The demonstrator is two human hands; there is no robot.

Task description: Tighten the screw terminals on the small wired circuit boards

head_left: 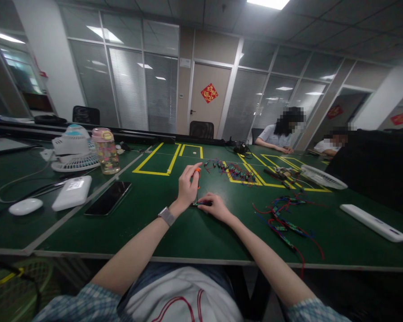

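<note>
My left hand [187,184] is closed round a screwdriver with an orange and black handle [198,171], its thin shaft pointing down. Below its tip lies a small green circuit board [195,204] on the table. My right hand [215,208] pinches the board's right side or its wires; the fingertips partly hide which. To the right lies a loose group of similar green boards with red and blue wires [282,223]. Farther back, more wired boards [237,172] lie in a row.
Left on the green table [147,237] are a phone [109,198], a white power bank [73,192], a white mouse [26,206], a bottle [106,152] and a fan [72,150]. A long white device [372,222] lies right. Two people sit across.
</note>
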